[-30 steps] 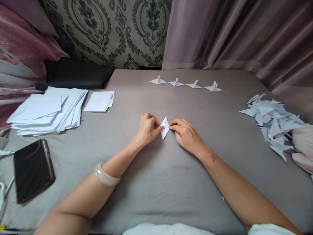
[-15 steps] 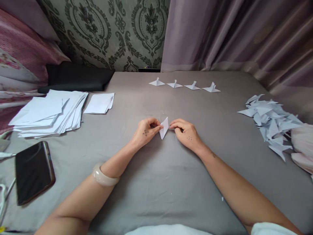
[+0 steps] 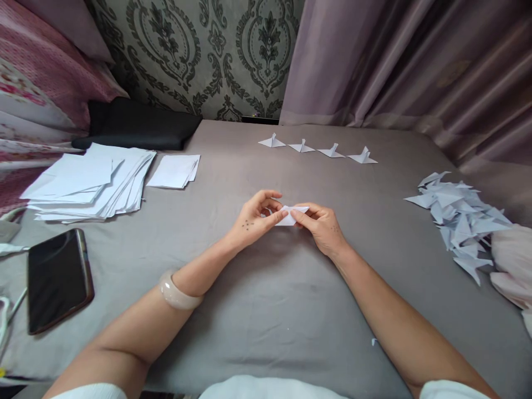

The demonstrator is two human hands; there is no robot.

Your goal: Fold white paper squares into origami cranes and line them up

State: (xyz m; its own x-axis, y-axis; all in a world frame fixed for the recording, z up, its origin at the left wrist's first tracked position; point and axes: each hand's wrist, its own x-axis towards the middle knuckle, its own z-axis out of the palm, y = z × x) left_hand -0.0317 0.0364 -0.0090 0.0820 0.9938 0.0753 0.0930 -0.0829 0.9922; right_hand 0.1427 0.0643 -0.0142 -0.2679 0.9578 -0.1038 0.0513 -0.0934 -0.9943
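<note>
Between my two hands, above the middle of the grey cloth (image 3: 257,299), is a small folded white paper (image 3: 286,217), lying roughly sideways. My left hand (image 3: 255,218) pinches its left part, thumb on top, the other fingers curled behind. At the paper's right side my right hand (image 3: 322,226) grips it between thumb and fingers. The fingertips behind the paper are partly hidden. Beyond the hands stands a row of several folded paper cranes (image 3: 302,146) with raised necks and spread wings.
To the left lie a large stack of white paper (image 3: 83,183), a smaller stack of paper squares (image 3: 174,170), a phone (image 3: 60,281) and a folded black cloth (image 3: 137,124). A heap of folded white paper pieces (image 3: 461,216) is on the right, near a pale fabric bundle (image 3: 513,260).
The folded paper has turned from upright to sideways. My right hand, beside it before, now grips its right side. The whole view has shifted slightly.
</note>
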